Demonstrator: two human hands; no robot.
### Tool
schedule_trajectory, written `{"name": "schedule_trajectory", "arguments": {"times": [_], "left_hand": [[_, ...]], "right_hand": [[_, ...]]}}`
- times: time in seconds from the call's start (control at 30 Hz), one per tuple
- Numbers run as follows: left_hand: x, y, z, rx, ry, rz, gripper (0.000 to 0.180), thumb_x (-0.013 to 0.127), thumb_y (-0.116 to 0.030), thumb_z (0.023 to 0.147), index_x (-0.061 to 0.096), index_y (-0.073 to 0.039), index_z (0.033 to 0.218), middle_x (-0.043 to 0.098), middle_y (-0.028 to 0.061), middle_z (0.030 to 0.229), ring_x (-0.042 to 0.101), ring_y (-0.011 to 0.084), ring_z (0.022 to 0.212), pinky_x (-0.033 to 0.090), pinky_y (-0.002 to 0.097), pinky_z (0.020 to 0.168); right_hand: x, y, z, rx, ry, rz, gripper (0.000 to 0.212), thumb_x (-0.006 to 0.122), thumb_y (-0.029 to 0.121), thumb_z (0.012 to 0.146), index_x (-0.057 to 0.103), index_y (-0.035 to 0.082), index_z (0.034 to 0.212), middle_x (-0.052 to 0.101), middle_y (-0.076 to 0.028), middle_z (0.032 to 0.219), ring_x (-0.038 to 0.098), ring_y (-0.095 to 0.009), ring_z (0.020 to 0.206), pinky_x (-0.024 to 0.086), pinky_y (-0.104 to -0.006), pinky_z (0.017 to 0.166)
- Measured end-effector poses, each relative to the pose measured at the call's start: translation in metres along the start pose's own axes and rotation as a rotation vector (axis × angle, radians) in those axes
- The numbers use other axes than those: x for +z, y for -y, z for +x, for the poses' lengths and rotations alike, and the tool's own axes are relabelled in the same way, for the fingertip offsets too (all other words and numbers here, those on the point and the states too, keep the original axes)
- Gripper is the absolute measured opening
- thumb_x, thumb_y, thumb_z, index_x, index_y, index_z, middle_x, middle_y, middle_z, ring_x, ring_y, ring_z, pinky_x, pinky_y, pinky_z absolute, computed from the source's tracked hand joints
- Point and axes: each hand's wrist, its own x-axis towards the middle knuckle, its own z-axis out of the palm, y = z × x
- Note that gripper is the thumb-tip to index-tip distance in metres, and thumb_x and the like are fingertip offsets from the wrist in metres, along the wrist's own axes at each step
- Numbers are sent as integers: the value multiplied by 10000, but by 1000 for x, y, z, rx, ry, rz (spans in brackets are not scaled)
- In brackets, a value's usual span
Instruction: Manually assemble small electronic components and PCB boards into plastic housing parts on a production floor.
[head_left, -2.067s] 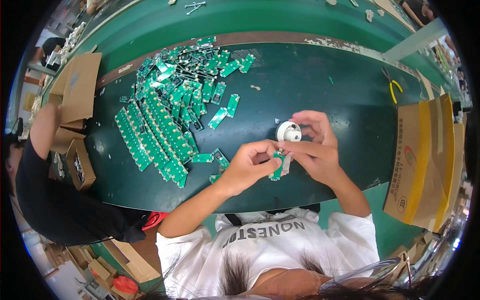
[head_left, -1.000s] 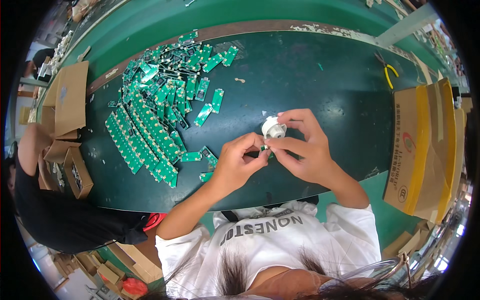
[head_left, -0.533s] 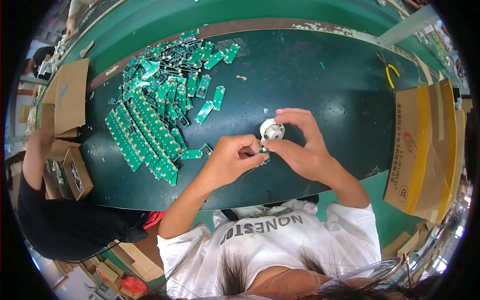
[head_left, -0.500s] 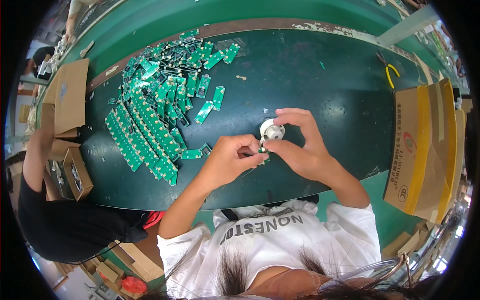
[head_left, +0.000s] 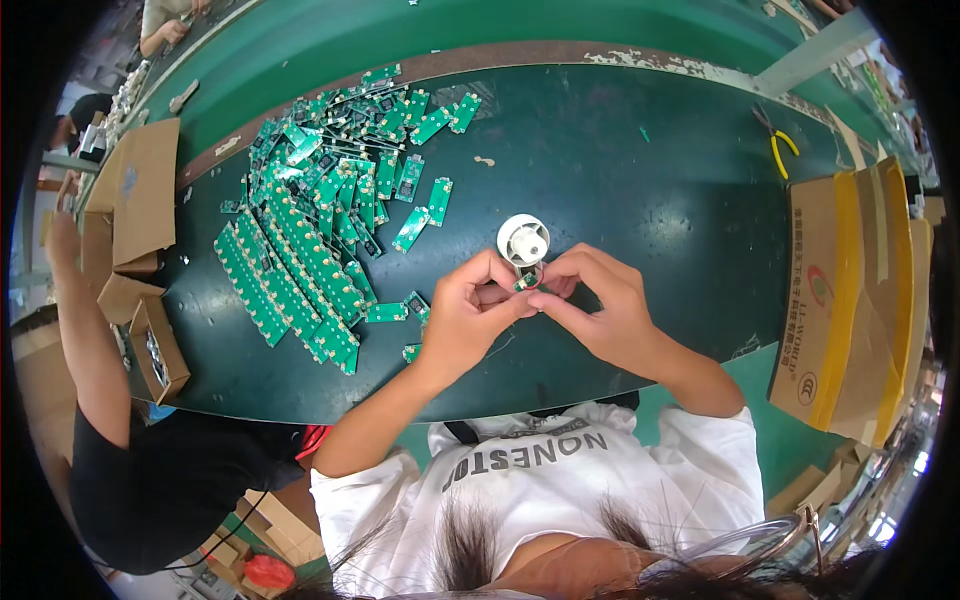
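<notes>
A round white plastic housing (head_left: 514, 223) with a pale hub in its middle stands over the dark green tabletop, just beyond my fingertips. At its near side a small green circuit board (head_left: 525, 281) shows between my hands. My left hand (head_left: 474, 306) is closed, thumb and fingers pinched at the left edge of this board. My right hand (head_left: 604, 305) is closed too, with its thumb and fingertips meeting at the board's right side. The fingers hide part of the board, so how it joins the housing cannot be made out.
Many green circuit boards (head_left: 290, 270) lie heaped and in rows to the left. Yellow-handled pliers (head_left: 780, 150) rest at the far right, beyond a cardboard box (head_left: 835, 290). Open boxes (head_left: 145, 200) stand at the left, beside a co-worker's arm (head_left: 90, 330).
My right hand has left the housing's far side and come down to the small board. The housing has shifted slightly away and left, turning its hub upward. The co-worker's arm has swung outward.
</notes>
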Motion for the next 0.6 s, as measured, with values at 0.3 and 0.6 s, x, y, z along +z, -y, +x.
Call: {"name": "schedule_trajectory", "arguments": {"times": [0.3,0.6], "left_hand": [[2,-16,0,-76,-14,-95,115,601,7,871,535,15,964,623,99,1004,636,152,917,561,266,777],[4,-10,-5,-110,94,-142,525,607,-9,874,280,-83,1278,625,162,1093,643,177,920,563,257,638]], "right_hand": [[-18,3,7,599,147,686,196,630,33,874,618,-27,1061,645,-44,887,588,-63,760,469,-206,619],[-19,1,3,541,134,720,231,636,-13,849,662,-11,1078,661,-76,943,608,-87,775,488,-210,623]]}}
